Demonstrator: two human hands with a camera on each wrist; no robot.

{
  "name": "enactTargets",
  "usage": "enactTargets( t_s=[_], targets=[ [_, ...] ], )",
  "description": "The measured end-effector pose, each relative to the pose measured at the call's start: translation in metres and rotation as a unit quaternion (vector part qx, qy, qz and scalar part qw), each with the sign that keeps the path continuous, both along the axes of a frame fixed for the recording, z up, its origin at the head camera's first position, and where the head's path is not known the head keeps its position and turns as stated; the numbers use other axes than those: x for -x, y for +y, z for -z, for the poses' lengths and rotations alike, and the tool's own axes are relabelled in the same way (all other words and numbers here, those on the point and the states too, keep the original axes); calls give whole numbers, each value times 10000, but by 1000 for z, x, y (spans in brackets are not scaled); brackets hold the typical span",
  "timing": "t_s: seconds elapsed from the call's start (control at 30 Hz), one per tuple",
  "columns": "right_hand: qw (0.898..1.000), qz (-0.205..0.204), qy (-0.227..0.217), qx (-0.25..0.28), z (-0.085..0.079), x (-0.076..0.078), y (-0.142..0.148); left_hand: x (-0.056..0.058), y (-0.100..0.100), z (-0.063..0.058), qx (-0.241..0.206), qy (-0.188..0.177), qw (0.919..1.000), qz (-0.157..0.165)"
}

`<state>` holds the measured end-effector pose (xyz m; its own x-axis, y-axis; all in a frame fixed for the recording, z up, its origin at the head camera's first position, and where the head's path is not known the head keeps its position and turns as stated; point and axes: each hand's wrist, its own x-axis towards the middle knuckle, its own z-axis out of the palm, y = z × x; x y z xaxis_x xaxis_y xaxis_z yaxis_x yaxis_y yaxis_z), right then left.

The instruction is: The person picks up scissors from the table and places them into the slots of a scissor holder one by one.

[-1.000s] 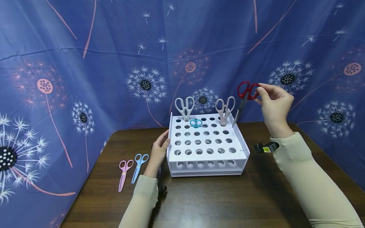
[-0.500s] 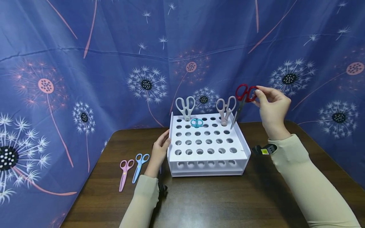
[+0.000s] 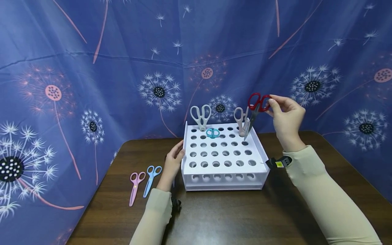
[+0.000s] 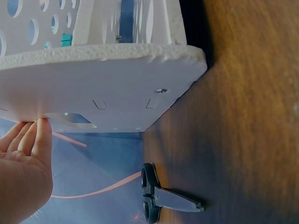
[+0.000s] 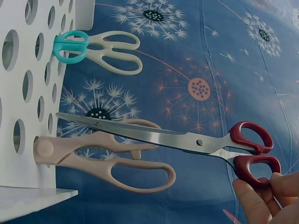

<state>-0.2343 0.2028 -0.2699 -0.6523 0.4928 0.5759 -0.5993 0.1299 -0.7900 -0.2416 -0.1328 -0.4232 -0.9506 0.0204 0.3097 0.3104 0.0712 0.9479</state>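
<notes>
Between thumb and fingers, my right hand [image 3: 288, 119] pinches one handle loop of red-handled scissors [image 5: 200, 142]. Their steel blades point down and left, tips just above the holes near the right side of a white rack [image 3: 209, 149]. In the head view they partly cover beige-pink scissors [image 3: 241, 128] that stand in a back hole. White scissors [image 3: 202, 124] and small teal scissors [image 3: 212, 133] also stand in the rack. My left hand [image 3: 172, 165] touches the rack's left side wall, its fingers nearly straight in the left wrist view.
Pink scissors [image 3: 134, 189] and blue scissors [image 3: 150, 182] lie on the wooden table [image 3: 220, 217] left of my left hand. Black-handled scissors [image 4: 175, 199] lie near the rack in the left wrist view. A blue patterned cloth [image 3: 122, 85] hangs behind.
My right hand has moved left and slightly down with the red-handled scissors, bringing the tips from the rack's right wall over its holes. My left hand stays on the side wall.
</notes>
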Motion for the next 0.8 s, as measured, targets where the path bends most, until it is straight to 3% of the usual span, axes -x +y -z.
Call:
enactTargets(
  t_s=[0.6,0.8],
  targets=[
    [9992,150,-14,-373,5,-1,-19,-2,0,4,45,124,9999,-36],
    [9998,11,98,-197,3,0,-24,-6,1,-4,0,81,10000,34]
  ],
)
